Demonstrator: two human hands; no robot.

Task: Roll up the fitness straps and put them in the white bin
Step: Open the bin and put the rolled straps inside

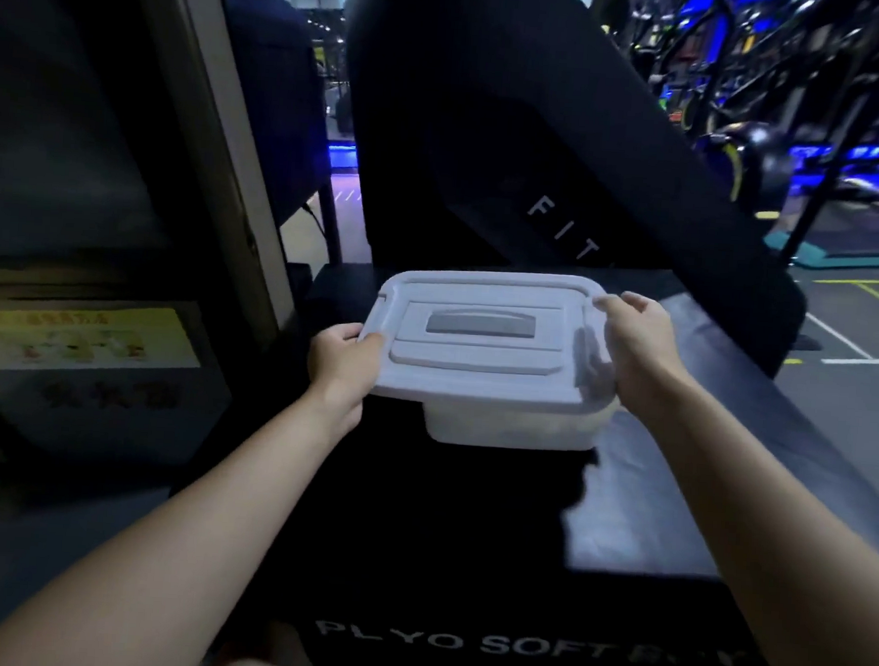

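Observation:
A white plastic bin point(514, 425) with its lid point(483, 335) on and a grey handle set into the lid sits at the middle of the view, over a black plyo soft box point(466, 530). My left hand point(343, 363) grips the lid's left edge, thumb on top. My right hand point(637, 339) holds the lid's right edge with fingers curled over the rim. No fitness straps are visible; the bin's inside is hidden by the lid.
A large black padded machine part point(516, 131) rises just behind the bin. A dark cabinet with a yellow label point(82, 336) stands to the left. Gym equipment with blue lights point(800, 123) fills the far right, above a grey marked floor point(860, 317).

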